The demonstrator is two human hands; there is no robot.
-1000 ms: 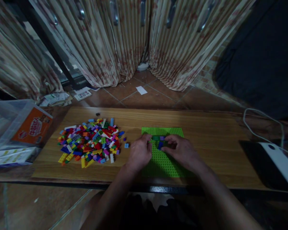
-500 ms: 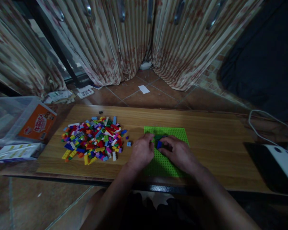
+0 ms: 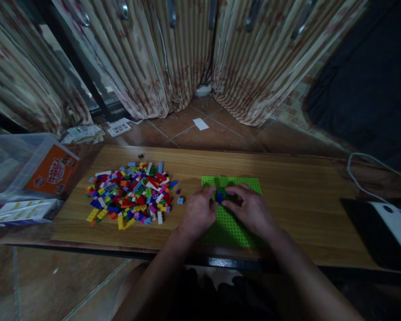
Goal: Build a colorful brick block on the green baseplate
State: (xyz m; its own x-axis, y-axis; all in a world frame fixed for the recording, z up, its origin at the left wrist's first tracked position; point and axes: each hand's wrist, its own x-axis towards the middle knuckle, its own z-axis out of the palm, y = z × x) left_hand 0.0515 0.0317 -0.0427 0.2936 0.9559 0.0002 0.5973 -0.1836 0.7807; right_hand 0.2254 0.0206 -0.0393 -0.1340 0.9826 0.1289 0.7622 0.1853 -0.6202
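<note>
I'm bringing the blue brick [image 3: 219, 196] farther left on the green baseplate [image 3: 227, 229] than a moment ago, so both hands seem to be working one spot. My right hand [image 3: 252, 209] is pinching it; whether my left hand's [image 3: 199, 211] bent fingers are gripping, I can't tell. Loose bricks [image 3: 125, 204] are lying left of the baseplate on the wooden table [image 3: 300, 200]; curtains [image 3: 177, 58] are hanging beyond it.

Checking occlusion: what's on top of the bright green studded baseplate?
A blue brick and a dark green brick between left hand and right hand; whatever the hands cover can't be seen.
</note>
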